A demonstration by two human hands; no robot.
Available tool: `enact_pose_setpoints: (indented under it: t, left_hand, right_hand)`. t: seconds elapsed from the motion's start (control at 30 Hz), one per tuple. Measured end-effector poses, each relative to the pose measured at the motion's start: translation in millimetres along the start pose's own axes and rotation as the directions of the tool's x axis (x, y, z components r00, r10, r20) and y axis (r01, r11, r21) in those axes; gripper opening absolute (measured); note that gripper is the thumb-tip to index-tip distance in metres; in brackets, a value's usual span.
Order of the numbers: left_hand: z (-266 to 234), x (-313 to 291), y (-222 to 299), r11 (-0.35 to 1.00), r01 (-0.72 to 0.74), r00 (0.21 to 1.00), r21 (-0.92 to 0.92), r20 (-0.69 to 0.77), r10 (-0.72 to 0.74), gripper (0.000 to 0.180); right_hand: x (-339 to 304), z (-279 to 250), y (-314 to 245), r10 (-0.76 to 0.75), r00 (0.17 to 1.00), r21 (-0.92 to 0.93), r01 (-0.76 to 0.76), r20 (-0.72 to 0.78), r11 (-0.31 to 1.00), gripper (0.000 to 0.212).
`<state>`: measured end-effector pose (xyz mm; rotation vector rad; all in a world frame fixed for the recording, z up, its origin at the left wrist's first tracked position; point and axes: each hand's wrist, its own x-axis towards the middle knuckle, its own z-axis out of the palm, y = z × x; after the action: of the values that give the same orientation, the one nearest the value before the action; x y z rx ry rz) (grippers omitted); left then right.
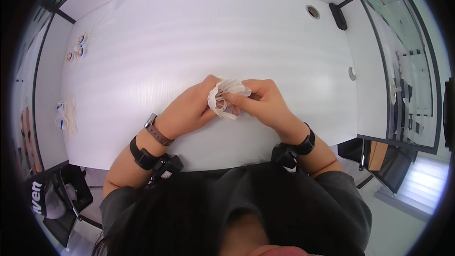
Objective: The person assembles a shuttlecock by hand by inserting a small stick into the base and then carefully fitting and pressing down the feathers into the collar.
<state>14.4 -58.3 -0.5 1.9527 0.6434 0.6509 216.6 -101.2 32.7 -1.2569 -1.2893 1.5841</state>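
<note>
Over the near middle of the table, my left hand (190, 104) is closed around a white pleated piece (231, 86), thin like paper or plastic film. Its folds fan out in a ring with thin pale strips inside. From the other side, my right hand (271, 106) grips the same piece, thumb pressed into its middle. The fingertips of both hands are partly hidden by the folds. What lies deep inside the ring is too small to make out.
A bundle of thin pale sticks (71, 116) lies at the table's left edge beside small clear-and-blue loops (59, 115). Farther back stand several small round items with orange-and-blue ends (81, 51). A cable hole (313, 12) and a black bar (338, 16) are at the far right. Low partitions (374, 57) border the white table (208, 33).
</note>
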Motion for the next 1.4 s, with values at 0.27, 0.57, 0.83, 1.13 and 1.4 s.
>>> enact_pose_setpoints:
  t: [0.27,0.57,0.83,1.13,1.4]
  left_hand:
    - [-4.0,0.6,2.9,0.999,0.028,0.998,0.026,-0.058,-0.026,0.035]
    - [-2.6,2.9,1.3,0.996,-0.066,0.995,0.053,-0.074,0.069,0.032]
    - [0.7,5.3,3.1,0.998,-0.027,0.999,0.055,-0.044,0.03,0.03]
    - [5.2,5.0,-5.8,0.997,-0.076,0.997,-0.021,-0.034,0.075,0.029]
    - [4.0,4.9,0.7,0.998,-0.006,0.999,0.066,-0.044,0.009,0.03]
  right_hand:
    - [-3.5,-2.1,11.4,-0.167,0.977,-0.18,0.141,-0.136,0.973,0.015]
    - [-10.7,6.4,-6.4,-0.502,0.86,-0.554,0.377,-0.087,0.742,0.007]
    - [-10.3,1.5,0.5,-0.525,0.846,-0.607,0.373,-0.087,0.702,0.015]
    - [-8.9,5.5,9.3,-0.497,0.857,-0.489,0.378,-0.137,0.786,0.014]
    - [-7.6,0.3,4.5,-0.376,0.91,-0.472,0.259,-0.172,0.843,0.023]
